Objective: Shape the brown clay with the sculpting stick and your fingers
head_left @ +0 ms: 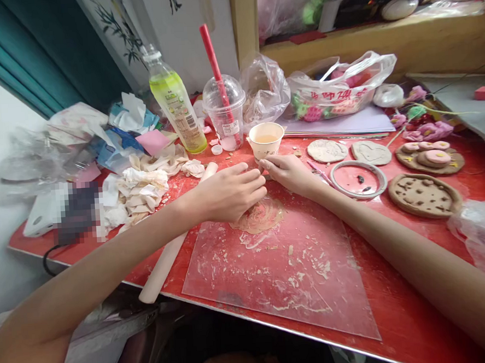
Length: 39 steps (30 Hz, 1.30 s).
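My left hand (237, 191) is curled palm-down above a wet clay smear (265, 215) on a clear plastic sheet (281, 272). Whatever lies under its bent fingers is hidden. Close beside it, my right hand (285, 172) has its fingers drawn together just below a paper cup (267, 139) of cloudy tan liquid. I cannot make out what these fingers hold, nor whether they touch the cup. Dry clay crumbs are scattered over the sheet. A pale rolling pin (169, 257) slants beneath my left forearm, its middle part covered by it.
Crumpled tissues (140, 190) lie left. Behind stand a green drink bottle (176, 106) and a plastic cup (225, 108) with a red straw. To the right are a ring (336, 184), a spotted clay disc (426, 195), flat clay pieces (326, 150) and a plastic bag (339, 90).
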Each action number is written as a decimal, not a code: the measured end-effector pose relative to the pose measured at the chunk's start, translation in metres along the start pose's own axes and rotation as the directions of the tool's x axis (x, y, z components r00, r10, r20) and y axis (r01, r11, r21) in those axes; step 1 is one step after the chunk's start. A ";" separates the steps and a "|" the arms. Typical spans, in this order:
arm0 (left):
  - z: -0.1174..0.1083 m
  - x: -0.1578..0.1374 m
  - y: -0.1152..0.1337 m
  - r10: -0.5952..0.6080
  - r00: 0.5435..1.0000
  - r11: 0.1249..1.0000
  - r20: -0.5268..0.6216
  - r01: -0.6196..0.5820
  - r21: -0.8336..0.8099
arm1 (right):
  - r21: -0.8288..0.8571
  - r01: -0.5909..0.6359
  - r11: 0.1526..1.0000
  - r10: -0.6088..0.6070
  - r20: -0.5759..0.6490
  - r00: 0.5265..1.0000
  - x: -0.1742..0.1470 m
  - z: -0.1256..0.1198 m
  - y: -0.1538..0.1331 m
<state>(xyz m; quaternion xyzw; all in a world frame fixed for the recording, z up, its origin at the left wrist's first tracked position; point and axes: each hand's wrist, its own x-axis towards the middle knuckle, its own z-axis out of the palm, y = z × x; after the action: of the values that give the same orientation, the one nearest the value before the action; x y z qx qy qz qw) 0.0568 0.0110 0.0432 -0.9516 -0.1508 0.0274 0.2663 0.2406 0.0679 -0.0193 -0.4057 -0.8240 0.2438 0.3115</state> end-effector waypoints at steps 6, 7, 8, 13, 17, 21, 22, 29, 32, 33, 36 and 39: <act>0.004 -0.023 -0.001 -0.124 0.991 0.992 0.041 0.125 -0.011 | -0.017 -0.007 1.000 0.007 0.000 1.000 0.001 -0.001 -0.001; 0.003 -0.028 0.002 -0.125 0.991 0.992 0.038 0.126 -0.011 | -0.016 -0.010 1.000 0.010 0.000 1.000 0.001 -0.001 -0.001; 0.002 -0.031 0.005 -0.115 0.993 0.993 0.029 0.116 -0.011 | -0.014 -0.013 1.000 0.013 0.000 1.000 0.001 0.000 -0.001; -0.004 -0.021 0.015 0.014 0.999 1.000 -0.046 -0.015 -0.017 | -0.011 -0.007 1.000 0.007 -0.010 1.000 0.001 0.001 -0.001; 0.004 0.004 0.007 0.098 0.992 0.995 -0.074 -0.100 -0.027 | 0.009 0.012 1.000 -0.012 -0.013 1.000 0.001 0.001 0.000; 0.013 0.007 -0.005 -0.004 0.999 0.996 -0.041 0.001 -0.088 | 0.006 0.012 1.000 -0.012 -0.014 1.000 0.001 0.001 0.001; 0.015 0.002 -0.007 -0.059 0.998 0.990 -0.022 0.056 -0.127 | 0.009 0.012 1.000 -0.012 -0.015 1.000 0.001 0.000 0.001; 0.019 -0.045 -0.005 -0.321 0.945 0.825 0.063 0.312 -0.472 | -0.004 -0.014 1.000 0.014 0.002 1.000 0.001 -0.002 -0.002; 0.013 -0.054 -0.001 -0.327 0.942 0.812 0.077 0.322 -0.487 | -0.009 -0.022 1.000 0.022 0.007 1.000 0.001 -0.003 -0.004; 0.011 -0.055 0.000 -0.325 0.942 0.813 0.084 0.324 -0.483 | -0.009 -0.024 1.000 0.024 0.009 1.000 0.001 -0.003 -0.004; 0.008 -0.057 0.000 -0.327 0.938 0.811 0.112 0.340 -0.476 | -0.006 -0.021 1.000 0.022 0.012 1.000 0.000 -0.003 -0.004; 0.010 -0.058 -0.001 -0.324 0.940 0.828 0.103 0.335 -0.450 | -0.002 -0.015 1.000 0.015 0.012 1.000 0.000 -0.002 -0.003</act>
<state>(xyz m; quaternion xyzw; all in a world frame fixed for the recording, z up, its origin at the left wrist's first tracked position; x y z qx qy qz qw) 0.0000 -0.0002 0.0337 -0.9466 -0.3176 -0.0450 0.0320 0.2402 0.0665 -0.0158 -0.4108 -0.8230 0.2479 0.3042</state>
